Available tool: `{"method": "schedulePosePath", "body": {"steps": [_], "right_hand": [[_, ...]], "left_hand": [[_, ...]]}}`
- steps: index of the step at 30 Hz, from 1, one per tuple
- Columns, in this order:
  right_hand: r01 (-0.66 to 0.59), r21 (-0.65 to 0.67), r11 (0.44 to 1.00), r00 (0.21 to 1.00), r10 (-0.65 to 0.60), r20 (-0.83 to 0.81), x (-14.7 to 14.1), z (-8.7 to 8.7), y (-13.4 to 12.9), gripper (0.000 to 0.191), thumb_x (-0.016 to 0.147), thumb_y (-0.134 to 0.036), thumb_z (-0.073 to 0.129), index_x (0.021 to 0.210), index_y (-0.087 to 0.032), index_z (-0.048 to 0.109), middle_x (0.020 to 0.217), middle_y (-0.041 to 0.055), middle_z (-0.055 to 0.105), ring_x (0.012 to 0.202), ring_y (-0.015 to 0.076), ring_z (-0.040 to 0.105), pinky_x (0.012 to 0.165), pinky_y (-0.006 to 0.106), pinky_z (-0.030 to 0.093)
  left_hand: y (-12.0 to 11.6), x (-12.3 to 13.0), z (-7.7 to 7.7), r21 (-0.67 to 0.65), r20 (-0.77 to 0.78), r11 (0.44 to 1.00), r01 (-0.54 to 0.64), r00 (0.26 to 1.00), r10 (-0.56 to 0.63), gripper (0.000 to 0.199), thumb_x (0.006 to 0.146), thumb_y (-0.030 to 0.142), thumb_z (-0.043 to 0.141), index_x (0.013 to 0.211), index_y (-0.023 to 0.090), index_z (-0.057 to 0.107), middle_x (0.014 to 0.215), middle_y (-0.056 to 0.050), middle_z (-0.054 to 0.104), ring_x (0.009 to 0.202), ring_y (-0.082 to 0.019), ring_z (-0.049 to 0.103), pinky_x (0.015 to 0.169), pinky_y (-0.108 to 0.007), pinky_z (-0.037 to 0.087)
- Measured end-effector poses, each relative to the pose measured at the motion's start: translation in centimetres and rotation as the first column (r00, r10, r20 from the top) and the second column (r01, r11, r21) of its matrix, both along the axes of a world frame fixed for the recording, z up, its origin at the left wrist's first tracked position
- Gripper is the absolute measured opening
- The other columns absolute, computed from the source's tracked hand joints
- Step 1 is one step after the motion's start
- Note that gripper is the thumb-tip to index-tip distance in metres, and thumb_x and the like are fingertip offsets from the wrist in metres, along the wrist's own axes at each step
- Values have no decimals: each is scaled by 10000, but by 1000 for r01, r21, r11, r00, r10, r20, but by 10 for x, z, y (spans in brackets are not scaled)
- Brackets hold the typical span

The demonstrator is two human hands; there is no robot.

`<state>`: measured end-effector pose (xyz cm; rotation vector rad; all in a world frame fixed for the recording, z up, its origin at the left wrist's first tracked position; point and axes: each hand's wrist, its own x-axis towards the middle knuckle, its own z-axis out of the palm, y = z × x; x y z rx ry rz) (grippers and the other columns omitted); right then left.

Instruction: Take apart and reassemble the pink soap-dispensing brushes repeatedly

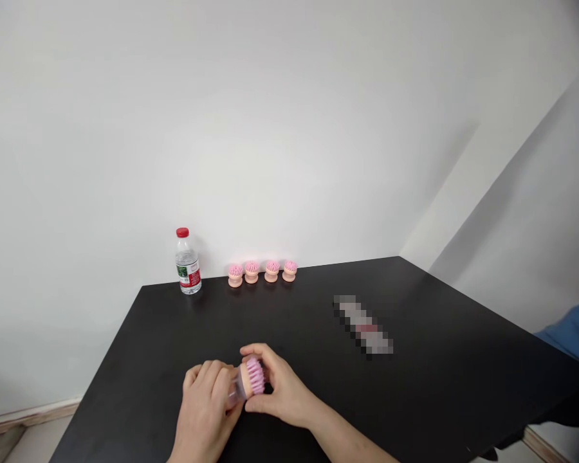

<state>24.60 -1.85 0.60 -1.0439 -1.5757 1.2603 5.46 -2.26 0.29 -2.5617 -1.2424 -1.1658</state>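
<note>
In front of me, above the near part of the black table (289, 315), a round scalp brush (255, 377) lies on its side between my hands. It has pink, soft-looking bristles facing right, a peach band and a see-through part on its left. My left hand (205, 399) is closed around the see-through part, hiding much of it. The fingers and thumb of my right hand (282, 389) curve around the bristled end and grip it at its edge. Several similar brushes (271, 271) with pink bristles stand upright in a row by the wall.
A clear water bottle (188, 273) with a red cap stands at the table's back left. On the right half of the table lies a long, pixelated object (363, 325) that I cannot make out. Part of a person's blue sleeve (572, 331) shows beyond the right edge.
</note>
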Motion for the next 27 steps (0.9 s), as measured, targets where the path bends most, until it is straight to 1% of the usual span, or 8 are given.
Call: {"method": "schedulePosePath", "body": {"steps": [2, 7, 12, 17, 20, 23, 25, 27], "right_hand": [[8, -12, 1000, 1000, -8, 24, 0, 0, -1, 802, 566, -164, 892, 1284, -303, 561, 1217, 30, 637, 1082, 263, 638, 908, 378, 515], [89, 44, 995, 978, -95, 184, -1, 5, -2, 590, 609, -155, 862, 1144, -272, 643, 1041, 1, 684, 937, 237, 654, 843, 356, 511], [31, 200, 979, 977, -71, 200, 2, 17, -5, 498, 577, -97, 894, 992, -255, 669, 1010, -12, 686, 929, 215, 655, 846, 332, 500], [-118, 326, 938, 983, 63, 175, 8, 23, -7, 513, 571, -81, 918, 1004, -236, 692, 1086, 31, 698, 983, 224, 667, 884, 348, 514], [-205, 407, 890, 976, 157, 147, 8, 26, -9, 482, 607, -162, 927, 1028, -239, 706, 1078, 50, 728, 966, 223, 675, 852, 340, 530], [-213, 510, 833, 977, 198, 85, 11, 30, -11, 387, 679, -194, 892, 1010, -257, 702, 1051, 47, 737, 935, 209, 675, 812, 322, 536], [-160, 539, 827, 985, 172, 30, 18, 31, -10, 378, 680, -199, 895, 990, -268, 690, 1054, 40, 721, 932, 204, 671, 808, 318, 533], [-60, 481, 875, 998, 54, 26, 30, 30, -4, 424, 653, -180, 897, 1000, -272, 671, 1116, 44, 685, 976, 213, 664, 830, 320, 532]], "left_hand": [[0, -1, 1, 8, -32, 1000, 5, 999, -5, 213, 834, 119, 652, 997, 231, 573, 899, -9, 665, 832, -226, 620, 806, -385, 361], [-1, -1, 4, -51, -2, 998, 31, 1000, -31, 231, 827, 73, 641, 982, 229, 570, 909, -10, 670, 848, -221, 632, 802, -377, 379], [-3, 2, 15, -379, 86, 923, 59, 996, -28, 155, 786, 142, 658, 904, 232, 614, 873, -10, 680, 799, -222, 635, 772, -368, 428], [-1, -6, 36, -776, 300, 585, 237, 954, 11, 133, 672, 158, 673, 770, 209, 600, 713, 35, 614, 673, -166, 560, 645, -276, 410], [-1, -13, 37, -826, 519, 279, 490, 854, 37, 134, 635, 198, 718, 702, 185, 603, 624, 45, 594, 620, -135, 534, 607, -247, 387], [0, -18, 29, -761, 630, -31, 648, 749, 204, 261, 669, 385, 745, 710, 147, 647, 585, -43, 680, 530, -153, 580, 532, -254, 405], [1, -21, 25, -707, 645, -85, 702, 690, 329, 394, 696, 531, 713, 718, 142, 661, 525, -72, 677, 450, -159, 563, 455, -255, 389], [3, -23, 26, -655, 695, -16, 755, 611, 379, 456, 714, 595, 701, 738, 140, 679, 526, -62, 664, 466, -155, 563, 468, -259, 413]]}}
